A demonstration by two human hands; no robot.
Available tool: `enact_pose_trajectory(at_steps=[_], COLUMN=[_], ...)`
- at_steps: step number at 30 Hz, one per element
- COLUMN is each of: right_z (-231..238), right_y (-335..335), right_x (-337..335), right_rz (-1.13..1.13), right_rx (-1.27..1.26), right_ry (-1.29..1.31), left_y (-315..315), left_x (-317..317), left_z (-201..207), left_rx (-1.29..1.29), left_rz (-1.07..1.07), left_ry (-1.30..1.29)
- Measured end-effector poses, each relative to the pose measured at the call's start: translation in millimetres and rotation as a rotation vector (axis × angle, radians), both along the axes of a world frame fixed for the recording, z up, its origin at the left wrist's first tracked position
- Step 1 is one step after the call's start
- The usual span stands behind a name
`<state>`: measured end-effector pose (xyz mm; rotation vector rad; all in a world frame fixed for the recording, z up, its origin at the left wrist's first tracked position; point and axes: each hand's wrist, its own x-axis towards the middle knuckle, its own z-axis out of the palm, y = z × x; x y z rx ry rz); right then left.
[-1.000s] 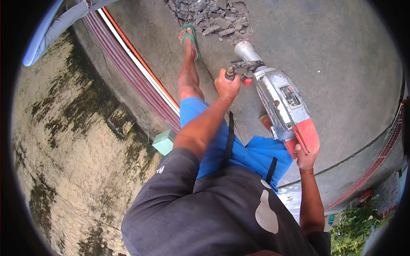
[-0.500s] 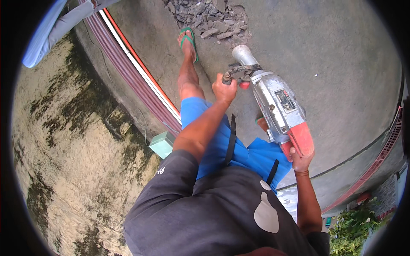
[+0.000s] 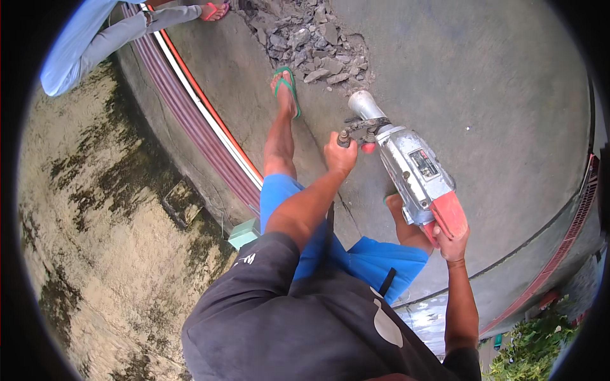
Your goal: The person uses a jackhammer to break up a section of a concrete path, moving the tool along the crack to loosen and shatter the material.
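Co-worker's foot [image 3: 215,11] is appearing; left hand [image 3: 340,157] and right hand [image 3: 453,245] are clenching the breaker [image 3: 415,166], steadiest two-handed (tip unclear).

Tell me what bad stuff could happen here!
The person's left foot, in a green flip-flop, is right beside broken concrete, so sharp bits might cut the bare toes. If the left hand slipped off the side handle or the right hand off the red rear grip, the heavy-looking power tool might drop. Flying chips might hit another person's foot nearby.
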<state>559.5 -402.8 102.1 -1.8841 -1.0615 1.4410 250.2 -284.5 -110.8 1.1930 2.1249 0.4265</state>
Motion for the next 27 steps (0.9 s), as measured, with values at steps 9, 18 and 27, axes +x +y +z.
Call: enact_pose_trajectory(at_steps=[9,18,27], right_z=[1,10,-3], right_y=[-8,0,-13], right_x=[1,-13,-2], right_rz=[-0.138,-0.247,-0.256], right_rx=[-0.247,-0.101,-0.194], right_ry=[0.090,0.227,0.285], left_y=[12,18,19], left_x=[1,-1,-2], left_z=[18,28,29], left_rx=[-0.125,-0.151,-0.147], left_rz=[0.037,-0.002,-0.020], left_ry=[-0.051,-0.063,-0.110])
